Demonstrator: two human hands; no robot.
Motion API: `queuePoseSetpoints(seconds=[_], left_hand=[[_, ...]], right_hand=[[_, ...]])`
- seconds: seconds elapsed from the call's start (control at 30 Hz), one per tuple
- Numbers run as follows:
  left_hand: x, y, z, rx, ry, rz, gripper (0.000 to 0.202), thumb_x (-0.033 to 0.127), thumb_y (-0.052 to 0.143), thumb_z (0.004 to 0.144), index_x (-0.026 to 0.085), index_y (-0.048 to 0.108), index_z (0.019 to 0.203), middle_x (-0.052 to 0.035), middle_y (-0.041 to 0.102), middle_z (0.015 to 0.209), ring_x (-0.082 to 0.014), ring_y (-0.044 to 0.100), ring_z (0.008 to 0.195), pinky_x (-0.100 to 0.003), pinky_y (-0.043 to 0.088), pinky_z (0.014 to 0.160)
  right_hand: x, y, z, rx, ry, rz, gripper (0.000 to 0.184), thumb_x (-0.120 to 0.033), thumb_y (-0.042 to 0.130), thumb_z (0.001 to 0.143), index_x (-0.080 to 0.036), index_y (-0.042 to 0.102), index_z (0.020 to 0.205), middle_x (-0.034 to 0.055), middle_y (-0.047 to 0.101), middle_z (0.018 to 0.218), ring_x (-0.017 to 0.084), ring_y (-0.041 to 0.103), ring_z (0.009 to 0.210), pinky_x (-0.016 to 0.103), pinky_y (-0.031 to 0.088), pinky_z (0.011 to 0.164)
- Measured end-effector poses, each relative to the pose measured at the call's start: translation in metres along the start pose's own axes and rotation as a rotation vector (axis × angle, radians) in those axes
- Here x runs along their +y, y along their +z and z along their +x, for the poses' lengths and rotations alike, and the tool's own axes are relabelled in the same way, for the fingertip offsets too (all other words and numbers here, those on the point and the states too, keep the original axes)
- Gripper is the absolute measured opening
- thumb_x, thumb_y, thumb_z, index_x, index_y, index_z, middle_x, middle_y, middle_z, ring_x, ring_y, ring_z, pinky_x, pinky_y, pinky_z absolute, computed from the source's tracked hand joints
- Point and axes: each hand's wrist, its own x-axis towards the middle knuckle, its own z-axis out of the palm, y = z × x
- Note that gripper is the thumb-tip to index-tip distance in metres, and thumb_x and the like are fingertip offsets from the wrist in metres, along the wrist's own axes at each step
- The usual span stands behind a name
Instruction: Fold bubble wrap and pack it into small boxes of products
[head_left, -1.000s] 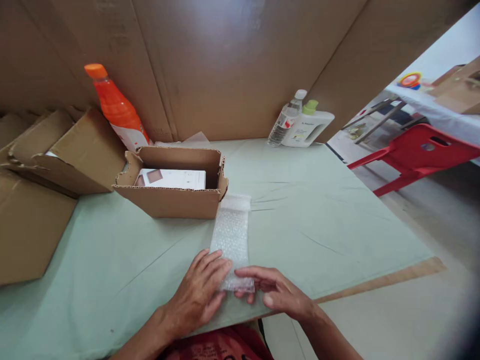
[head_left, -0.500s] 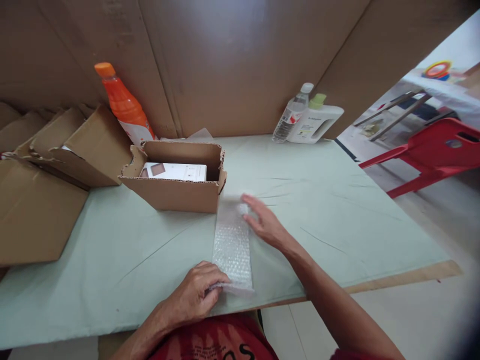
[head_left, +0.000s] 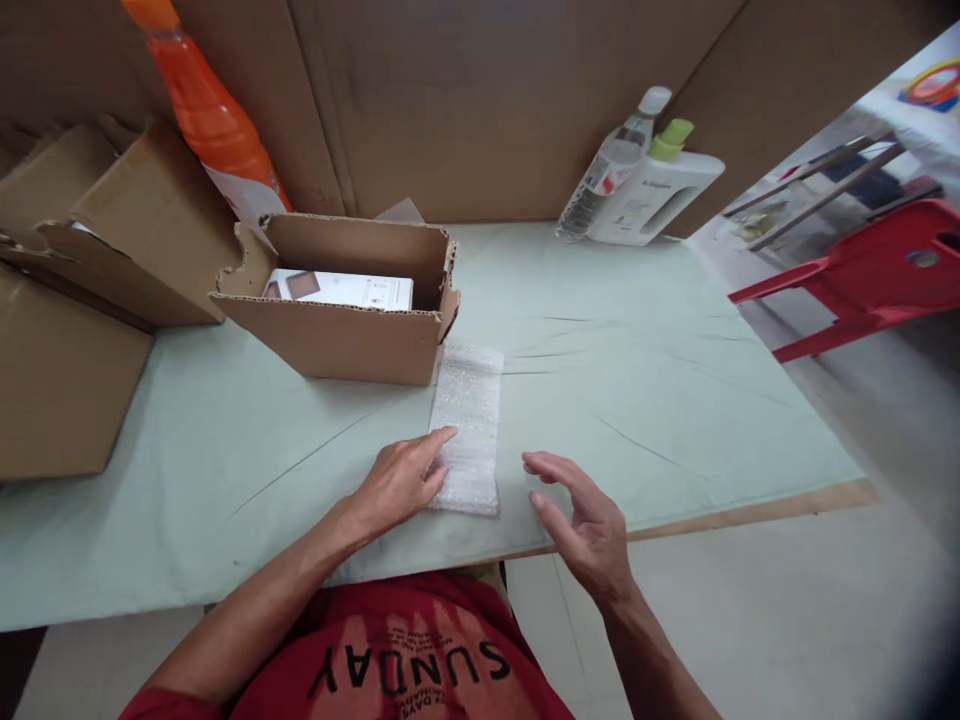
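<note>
A flat strip of bubble wrap (head_left: 469,400) lies on the pale green tablecloth, its far end beside the right corner of an open cardboard box (head_left: 352,340). My left hand (head_left: 401,475) rests over the strip's left edge, index finger stretched out across it, not gripping. To the right of the wrap, my right hand (head_left: 581,520) is held apart from it, thumb and fingers spread with nothing between them. Inside the cardboard box sits a white printed carton (head_left: 345,288); its lower part is hidden by the box wall.
More cardboard boxes (head_left: 67,370) stand at the left. An orange bottle (head_left: 214,120) leans at the back left. A clear water bottle (head_left: 607,170) and a white jug (head_left: 652,200) stand at the back right. A red chair (head_left: 885,270) is beyond the table.
My left hand has let go of the wrap's near end and moved forward onto its left edge. My right hand has pulled back toward me, off the wrap. The near end now lies flat.
</note>
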Motion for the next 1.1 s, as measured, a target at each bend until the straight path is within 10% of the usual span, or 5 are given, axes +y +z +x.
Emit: queuePoseSetpoints(seconds=[0.3, 0.47, 0.7, 0.93, 1.1], left_hand=[[-0.005, 0.007, -0.018, 0.333, 0.212, 0.114, 0.058, 0.031, 0.061, 0.093, 0.018, 0.042, 0.146, -0.0186, 0.054, 0.141, -0.031, 0.057, 0.125, -0.047, 0.049, 0.102], [-0.007, 0.008, -0.042, 0.316, 0.35, -0.004, 0.045, 0.017, 0.056, 0.093, 0.018, 0.05, 0.138, -0.0122, 0.07, 0.115, -0.0247, 0.063, 0.106, -0.041, 0.05, 0.092], [-0.008, 0.018, -0.021, 0.319, 0.124, 0.005, 0.039, 0.014, 0.051, 0.092, 0.015, 0.059, 0.129, -0.0071, 0.071, 0.091, -0.021, 0.065, 0.081, -0.036, 0.052, 0.079], [-0.006, 0.015, -0.026, 0.357, 0.251, 0.069, 0.043, 0.024, 0.057, 0.093, 0.019, 0.054, 0.136, -0.0147, 0.063, 0.128, -0.0295, 0.058, 0.119, -0.047, 0.046, 0.101], [-0.005, 0.009, -0.044, 0.265, 0.258, -0.047, 0.045, 0.013, 0.05, 0.092, 0.019, 0.053, 0.136, -0.0097, 0.072, 0.106, -0.0227, 0.065, 0.095, -0.04, 0.05, 0.087]], right_hand=[[0.001, 0.045, -0.001, -0.201, -0.327, -0.361, 0.024, -0.017, 0.059, 0.094, -0.021, 0.068, 0.115, 0.0108, 0.074, 0.116, 0.026, 0.065, 0.108, 0.042, 0.05, 0.086], [0.003, 0.048, 0.001, -0.165, -0.175, -0.187, 0.021, -0.023, 0.052, 0.1, -0.022, 0.069, 0.113, 0.0063, 0.077, 0.095, 0.02, 0.07, 0.085, 0.036, 0.054, 0.075], [-0.004, 0.036, -0.001, 0.052, -0.247, -0.362, 0.032, -0.021, 0.062, 0.094, -0.025, 0.062, 0.126, 0.0113, 0.07, 0.119, 0.026, 0.065, 0.11, 0.043, 0.051, 0.09], [0.002, 0.046, 0.006, -0.145, -0.286, -0.384, 0.027, -0.018, 0.055, 0.097, -0.023, 0.067, 0.121, 0.0093, 0.075, 0.111, 0.024, 0.067, 0.104, 0.041, 0.048, 0.088], [-0.002, 0.034, 0.009, -0.283, -0.167, -0.205, 0.027, -0.026, 0.054, 0.1, -0.024, 0.065, 0.124, 0.0068, 0.076, 0.102, 0.02, 0.07, 0.088, 0.036, 0.054, 0.079]])
